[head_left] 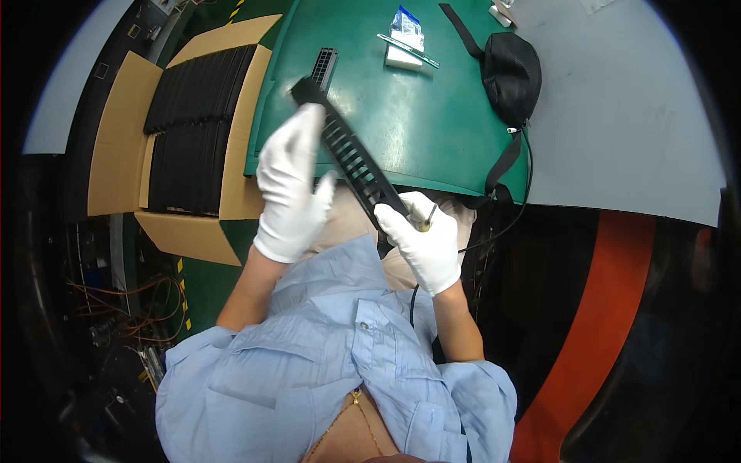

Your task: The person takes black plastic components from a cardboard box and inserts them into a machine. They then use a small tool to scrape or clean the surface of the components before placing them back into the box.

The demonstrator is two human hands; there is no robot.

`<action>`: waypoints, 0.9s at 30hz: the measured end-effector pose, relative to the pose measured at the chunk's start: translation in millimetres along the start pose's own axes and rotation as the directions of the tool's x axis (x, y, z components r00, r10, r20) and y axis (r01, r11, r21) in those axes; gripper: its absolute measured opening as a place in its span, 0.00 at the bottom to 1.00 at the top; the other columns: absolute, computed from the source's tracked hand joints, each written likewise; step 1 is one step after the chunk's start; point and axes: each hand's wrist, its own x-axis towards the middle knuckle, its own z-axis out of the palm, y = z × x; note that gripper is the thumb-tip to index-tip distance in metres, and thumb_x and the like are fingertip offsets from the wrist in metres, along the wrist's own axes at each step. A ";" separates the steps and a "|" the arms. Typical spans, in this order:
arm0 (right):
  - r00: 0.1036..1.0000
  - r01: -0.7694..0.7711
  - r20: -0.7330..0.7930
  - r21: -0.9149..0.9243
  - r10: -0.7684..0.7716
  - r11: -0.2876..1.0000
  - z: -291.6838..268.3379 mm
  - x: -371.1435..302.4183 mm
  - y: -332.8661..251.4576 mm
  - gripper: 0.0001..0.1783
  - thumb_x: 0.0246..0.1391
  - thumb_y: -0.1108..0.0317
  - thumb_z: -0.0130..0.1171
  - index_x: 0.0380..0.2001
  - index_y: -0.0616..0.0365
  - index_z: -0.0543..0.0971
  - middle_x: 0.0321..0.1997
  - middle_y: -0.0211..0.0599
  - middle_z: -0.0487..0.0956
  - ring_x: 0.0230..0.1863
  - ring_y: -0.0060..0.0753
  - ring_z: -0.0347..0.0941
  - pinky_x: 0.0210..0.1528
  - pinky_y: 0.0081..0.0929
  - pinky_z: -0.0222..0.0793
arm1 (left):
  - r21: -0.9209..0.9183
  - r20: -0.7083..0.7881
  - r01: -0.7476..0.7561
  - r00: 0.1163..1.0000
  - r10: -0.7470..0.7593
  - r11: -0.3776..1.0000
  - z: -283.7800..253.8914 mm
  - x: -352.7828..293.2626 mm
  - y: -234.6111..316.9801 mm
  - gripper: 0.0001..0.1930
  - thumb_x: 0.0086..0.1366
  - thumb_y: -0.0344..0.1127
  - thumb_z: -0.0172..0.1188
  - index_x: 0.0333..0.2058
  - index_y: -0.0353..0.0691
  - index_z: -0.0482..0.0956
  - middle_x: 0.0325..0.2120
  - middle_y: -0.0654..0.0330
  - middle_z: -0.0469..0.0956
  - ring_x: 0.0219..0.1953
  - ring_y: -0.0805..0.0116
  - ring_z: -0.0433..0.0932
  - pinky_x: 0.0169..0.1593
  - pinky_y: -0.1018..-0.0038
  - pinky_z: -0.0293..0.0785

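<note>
A long black slotted plastic strip (pixel 356 158) is held at a slant over the near edge of the green table. Its lower end is gripped by my right hand (pixel 428 243) in a white glove. A small thin tool with a yellowish part (pixel 424 225) also shows in that hand, mostly hidden by the fingers. My left hand (pixel 289 181), gloved too, is beside the upper part of the strip, its fingers stretched out and the thumb apart. Motion blurs this hand, so contact with the strip is unclear.
An open cardboard box (pixel 116 147) on the left holds stacked black parts (pixel 193 131). On the green mat (pixel 370 100) lie another slotted strip (pixel 324 68), a white-and-blue packet (pixel 405 35) with a pen-like tool (pixel 409 51) across it, and a black pouch (pixel 512 77) with straps and a cable.
</note>
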 end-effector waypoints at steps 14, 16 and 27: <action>0.941 0.330 0.194 -0.361 -0.276 0.872 22.5 -17.3 30.5 0.18 0.64 0.61 0.57 0.50 0.60 0.68 0.30 0.47 0.80 0.28 0.48 0.79 0.34 0.39 0.74 | -0.717 0.691 0.614 0.567 -0.448 -0.330 15.6 -11.3 -1.9 0.19 0.73 0.40 0.55 0.55 0.31 0.71 0.25 0.66 0.69 0.17 0.77 0.68 0.20 0.80 0.66; 0.885 0.463 0.246 -0.385 -0.394 0.798 18.2 -8.5 26.2 0.10 0.60 0.73 0.59 0.42 0.62 0.71 0.32 0.47 0.78 0.29 0.49 0.77 0.31 0.36 0.73 | -0.703 0.697 0.657 0.560 -0.449 -0.272 15.9 -11.3 0.6 0.20 0.74 0.43 0.53 0.54 0.30 0.71 0.21 0.68 0.67 0.16 0.81 0.66 0.18 0.82 0.63; 0.509 0.838 0.527 -0.485 -0.681 0.251 12.4 20.1 32.7 0.13 0.46 0.74 0.59 0.39 0.57 0.78 0.27 0.35 0.73 0.25 0.36 0.73 0.26 0.32 0.68 | -0.639 0.739 0.748 0.531 -0.416 -0.180 21.5 -17.0 1.2 0.17 0.74 0.44 0.54 0.47 0.33 0.76 0.16 0.70 0.65 0.11 0.82 0.62 0.14 0.82 0.57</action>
